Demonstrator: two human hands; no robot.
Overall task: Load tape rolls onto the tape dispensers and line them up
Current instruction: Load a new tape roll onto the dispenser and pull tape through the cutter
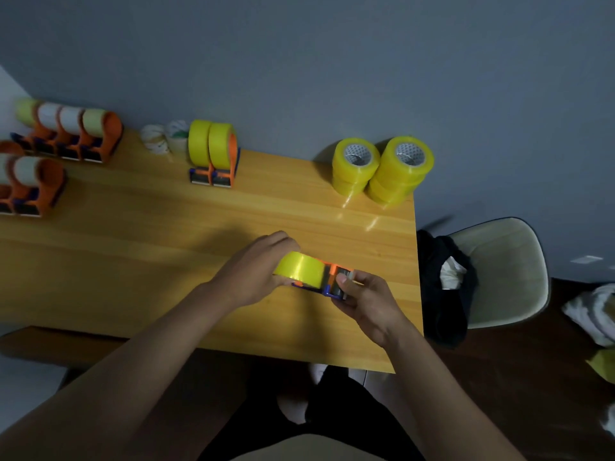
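Over the wooden table (139, 247) I hold an orange and blue tape dispenser (332, 277) with a yellow tape roll (301, 268) on it. My left hand (256, 271) grips the roll from the left. My right hand (366, 299) pinches the dispenser's blade end, thumb on top. Two loaded dispensers (214, 153) stand side by side at the back. Two stacks of loose yellow rolls (382, 169) sit at the back right corner.
Several orange dispensers (70, 134) with pale rolls stand in rows at the far left, more below them (30, 184). White crumpled bits (163, 138) lie by the wall. A pale chair (502, 271) with dark cloth (442, 281) stands right of the table edge.
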